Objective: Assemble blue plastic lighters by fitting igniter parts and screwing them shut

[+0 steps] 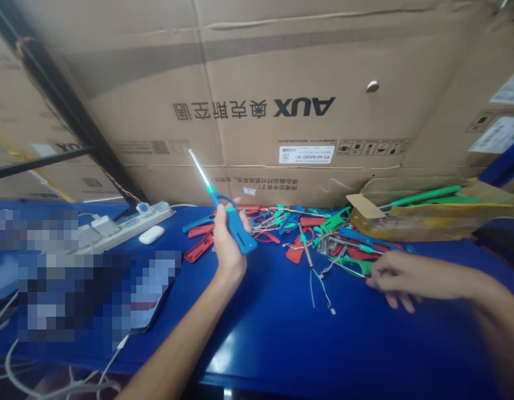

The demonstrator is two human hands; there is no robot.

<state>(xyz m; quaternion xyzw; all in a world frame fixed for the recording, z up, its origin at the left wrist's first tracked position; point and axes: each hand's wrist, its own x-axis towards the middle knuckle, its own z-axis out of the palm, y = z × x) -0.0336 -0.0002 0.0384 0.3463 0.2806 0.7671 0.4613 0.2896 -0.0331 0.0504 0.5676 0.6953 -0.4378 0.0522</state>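
Note:
My left hand (230, 236) is closed round the blue handle of a long-nosed lighter (242, 233), its metal tube pointing up and left. My right hand (401, 278) is over the right end of a pile, fingers bent and somewhat apart, beside a green lighter shell (357, 265). No held thing shows in it, though its palm is hidden. Between the hands lie red lighter shells (201, 247), blue and green parts and metal tubes with thin wires. One metal tube (306, 247) trails wires toward the front of the blue table (273, 322).
A cardboard box (432, 222) with green parts stands at the right. Behind rises a large cardboard panel (248, 61). At the left are a power strip (132, 222) with plugs, a white case (151, 235), a phone (155, 294) and loose cables (15, 372).

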